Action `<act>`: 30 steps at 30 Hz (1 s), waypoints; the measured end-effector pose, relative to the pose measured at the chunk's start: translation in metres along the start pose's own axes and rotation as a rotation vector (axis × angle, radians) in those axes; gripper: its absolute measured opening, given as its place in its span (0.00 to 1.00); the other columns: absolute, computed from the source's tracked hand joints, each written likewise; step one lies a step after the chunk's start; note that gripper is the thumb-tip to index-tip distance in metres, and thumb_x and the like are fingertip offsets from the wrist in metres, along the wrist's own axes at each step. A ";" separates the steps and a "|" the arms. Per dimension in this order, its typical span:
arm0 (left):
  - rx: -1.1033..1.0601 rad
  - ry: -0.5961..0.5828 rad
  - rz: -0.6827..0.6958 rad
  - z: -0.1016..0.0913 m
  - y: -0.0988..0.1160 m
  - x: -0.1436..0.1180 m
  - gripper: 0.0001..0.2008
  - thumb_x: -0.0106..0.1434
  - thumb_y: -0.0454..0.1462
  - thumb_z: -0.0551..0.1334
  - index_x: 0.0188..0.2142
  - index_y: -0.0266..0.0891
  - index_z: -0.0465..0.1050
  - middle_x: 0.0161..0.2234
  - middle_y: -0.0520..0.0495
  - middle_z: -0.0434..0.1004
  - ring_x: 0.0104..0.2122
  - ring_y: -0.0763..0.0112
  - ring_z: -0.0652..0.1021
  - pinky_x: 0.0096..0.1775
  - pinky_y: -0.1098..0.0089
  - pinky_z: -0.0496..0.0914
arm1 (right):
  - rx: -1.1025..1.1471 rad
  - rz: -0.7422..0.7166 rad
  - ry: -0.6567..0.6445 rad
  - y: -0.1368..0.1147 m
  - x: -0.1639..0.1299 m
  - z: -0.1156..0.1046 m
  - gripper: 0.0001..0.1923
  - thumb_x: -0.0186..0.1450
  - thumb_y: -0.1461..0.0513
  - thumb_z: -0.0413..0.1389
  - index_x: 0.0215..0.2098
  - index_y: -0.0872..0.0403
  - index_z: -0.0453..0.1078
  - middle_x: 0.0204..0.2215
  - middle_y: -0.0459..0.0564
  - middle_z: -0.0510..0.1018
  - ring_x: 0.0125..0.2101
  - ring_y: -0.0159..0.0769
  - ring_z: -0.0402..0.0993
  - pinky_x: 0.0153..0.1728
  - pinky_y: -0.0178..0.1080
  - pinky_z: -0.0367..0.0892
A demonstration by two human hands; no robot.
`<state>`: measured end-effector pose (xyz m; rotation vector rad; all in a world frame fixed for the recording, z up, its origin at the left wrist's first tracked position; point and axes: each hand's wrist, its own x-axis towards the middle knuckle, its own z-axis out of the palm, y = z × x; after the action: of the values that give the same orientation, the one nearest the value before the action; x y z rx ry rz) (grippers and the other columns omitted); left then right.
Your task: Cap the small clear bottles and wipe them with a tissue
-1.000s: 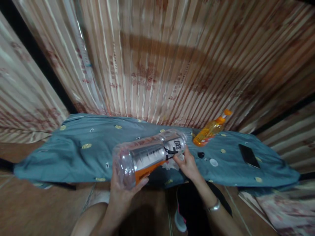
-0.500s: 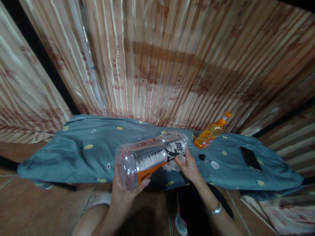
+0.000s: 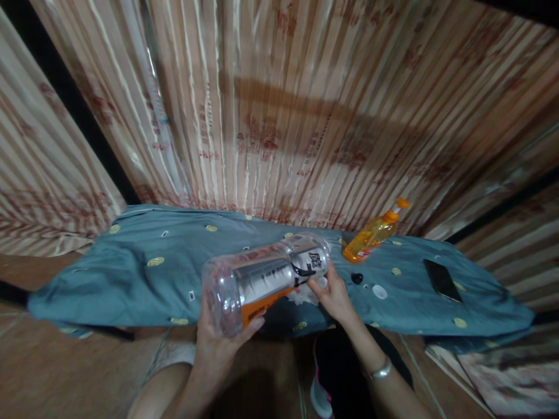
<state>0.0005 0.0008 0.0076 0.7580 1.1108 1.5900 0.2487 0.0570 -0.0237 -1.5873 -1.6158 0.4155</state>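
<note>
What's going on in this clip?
A person holds a large clear plastic bottle on its side above a table covered with a blue-green cloth. The left hand cups its base; the right hand is at its neck end. On the cloth behind lie an orange bottle, a small white cap and a black phone.

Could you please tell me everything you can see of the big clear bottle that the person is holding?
The bottle is large, of clear plastic, and looks empty. A label wraps it, silver with an orange strip below and black print near the neck. It lies nearly level, base toward the camera, neck pointing away over the blue cloth. The left hand cups its base from below; the right hand touches its neck end. Whether a cap is on cannot be told.
</note>
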 end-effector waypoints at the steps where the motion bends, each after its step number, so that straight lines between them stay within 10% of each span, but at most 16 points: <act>1: 0.010 0.002 -0.006 0.001 0.001 0.000 0.53 0.38 0.36 0.77 0.62 0.48 0.56 0.53 0.45 0.75 0.53 0.52 0.76 0.55 0.51 0.70 | 0.004 0.009 -0.008 0.000 0.000 0.000 0.30 0.61 0.54 0.55 0.58 0.57 0.57 0.35 0.53 0.80 0.32 0.44 0.78 0.30 0.41 0.72; 30: 0.027 -0.028 0.008 0.005 0.009 -0.001 0.48 0.40 0.37 0.76 0.60 0.48 0.59 0.54 0.45 0.73 0.55 0.51 0.74 0.56 0.49 0.69 | 0.053 -0.017 -0.022 0.000 0.000 -0.001 0.31 0.62 0.55 0.56 0.60 0.56 0.56 0.43 0.56 0.80 0.41 0.45 0.78 0.43 0.45 0.72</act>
<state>0.0017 0.0009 0.0181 0.8011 1.1126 1.5691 0.2497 0.0565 -0.0231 -1.5335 -1.6212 0.4641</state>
